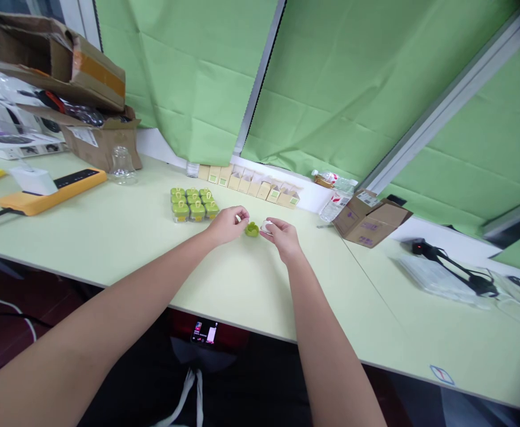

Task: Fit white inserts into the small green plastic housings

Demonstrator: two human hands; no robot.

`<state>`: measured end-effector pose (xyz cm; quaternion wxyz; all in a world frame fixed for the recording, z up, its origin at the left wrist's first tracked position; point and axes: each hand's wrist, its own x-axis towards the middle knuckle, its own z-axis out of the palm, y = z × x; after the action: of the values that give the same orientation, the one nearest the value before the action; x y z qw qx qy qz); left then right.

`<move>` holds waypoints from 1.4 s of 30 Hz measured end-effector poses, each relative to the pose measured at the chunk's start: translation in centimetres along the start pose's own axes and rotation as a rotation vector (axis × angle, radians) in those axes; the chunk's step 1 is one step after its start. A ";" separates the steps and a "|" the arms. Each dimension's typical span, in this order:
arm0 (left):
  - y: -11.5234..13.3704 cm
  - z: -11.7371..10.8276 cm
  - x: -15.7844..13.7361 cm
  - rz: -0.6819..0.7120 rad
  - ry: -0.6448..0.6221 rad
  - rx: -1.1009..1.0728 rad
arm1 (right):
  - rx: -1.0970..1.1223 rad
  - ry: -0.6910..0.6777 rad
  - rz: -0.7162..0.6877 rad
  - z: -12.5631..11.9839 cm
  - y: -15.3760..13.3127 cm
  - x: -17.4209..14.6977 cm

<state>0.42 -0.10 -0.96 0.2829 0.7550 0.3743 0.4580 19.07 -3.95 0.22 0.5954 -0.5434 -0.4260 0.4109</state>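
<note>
My right hand pinches a small white rounded piece between thumb and fingers, just above the table. My left hand is closed with its fingertips together; a bit of white shows at them, too small to name. Between the two hands sits a small green scalloped piece, apart from the right hand and close to the left fingertips. Left of my left hand, several small clear containers with green lids stand packed together in rows.
Small cardboard boxes line the wall. Plastic bottles and a brown carton stand at right, beyond them a black device. An orange power strip, clear jar and larger cartons occupy the left.
</note>
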 end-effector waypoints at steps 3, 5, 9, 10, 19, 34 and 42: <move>0.1 -0.5 -0.2 0.034 -0.040 0.150 | -0.086 0.077 -0.002 -0.2 0.0 0.1; 0.2 -0.9 -0.3 0.052 -0.071 0.236 | -0.123 0.119 0.011 -0.3 0.1 0.2; 0.4 -1.2 -0.5 0.060 -0.100 0.308 | -0.112 0.126 0.014 -0.6 0.5 0.6; 0.4 -1.2 -0.6 0.061 -0.103 0.312 | -0.111 0.121 0.011 -0.6 0.7 0.7; 0.5 -1.2 -0.6 0.066 -0.118 0.338 | -0.036 0.086 0.004 -0.5 0.4 0.4; 0.0 -2.3 -0.7 0.053 -0.234 0.539 | -0.456 0.116 0.034 -1.7 1.7 1.5; -0.4 -1.9 -0.9 0.101 -0.313 0.470 | -0.841 0.124 -0.019 -1.6 1.5 1.0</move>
<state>-1.70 -0.45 -0.82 0.1311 0.8791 0.3838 0.2504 20.90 -3.36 -1.30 0.3501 -0.7587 -0.5249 0.1621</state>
